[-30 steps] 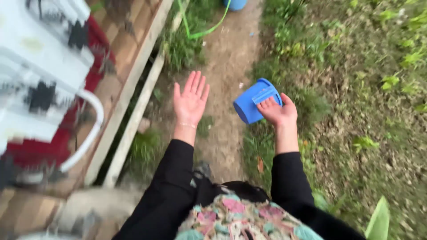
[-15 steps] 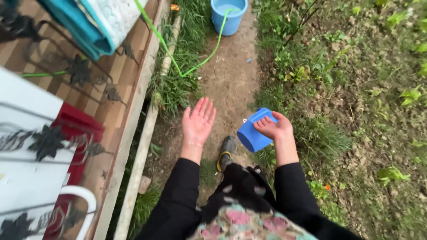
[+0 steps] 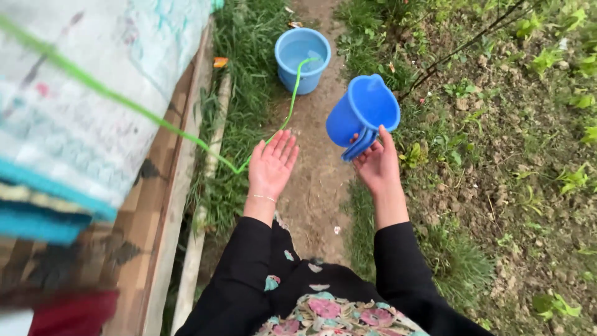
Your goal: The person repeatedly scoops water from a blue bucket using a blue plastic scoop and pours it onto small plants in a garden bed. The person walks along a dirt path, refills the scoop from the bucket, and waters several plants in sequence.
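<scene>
Right hand grips a blue plastic jug by its handle, fingers curled round the handle from below, thumb up along the side. Jug tilted, mouth facing up and toward the camera, held above the edge where the dirt path meets the grass on the right. Inside of the jug looks blue (can't tell if any water in it).

Left hand open, palm up, fingers spread and together-ish, holding nothing; thin bracelet at the wrist. It hovers over the path, just beside a green hose. Whether it touches the hose can't be told.

Hose runs from the upper left, across the grass strip, then up the path into a blue bucket holding water, which stands on the path well ahead of both hands.

Left side: brick ledge with patterned cloth hanging, blurred. Black sleeves, floral garment at the bottom.
</scene>
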